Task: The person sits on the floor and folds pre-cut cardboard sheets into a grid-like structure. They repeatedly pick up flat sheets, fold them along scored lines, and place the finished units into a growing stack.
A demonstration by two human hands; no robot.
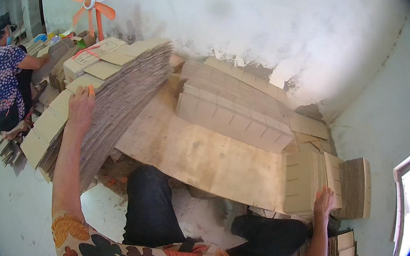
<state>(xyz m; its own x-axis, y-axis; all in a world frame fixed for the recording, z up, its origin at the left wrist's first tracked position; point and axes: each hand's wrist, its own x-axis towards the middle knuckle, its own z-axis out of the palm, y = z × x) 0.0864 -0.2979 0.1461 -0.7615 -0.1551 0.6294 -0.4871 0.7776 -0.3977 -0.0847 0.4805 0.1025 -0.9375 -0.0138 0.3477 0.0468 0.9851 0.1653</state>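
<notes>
Both hands on flat cardboard, one stack each.

Right hand point(323, 200), lower right, fingers spread flat against a small stack point(307, 182), not gripping. Board point(208, 153) lies across the knees at centre. Left hand point(80, 104), upper left, rests open-fingered on the tall pile point(120, 87). Beyond, another person point(6, 77) squats by an orange fan point(91, 2).

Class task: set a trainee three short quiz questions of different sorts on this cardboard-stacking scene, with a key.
1. True or false: the left hand rests on the tall stack of flat cardboard blanks.
2. What does the right hand touch? A) the orange fan B) a smaller cardboard pile C) the window
3. Fill in: a second person crouches at the far ____.

Key: 1 true; 2 B, the smaller cardboard pile; 3 left.
</notes>
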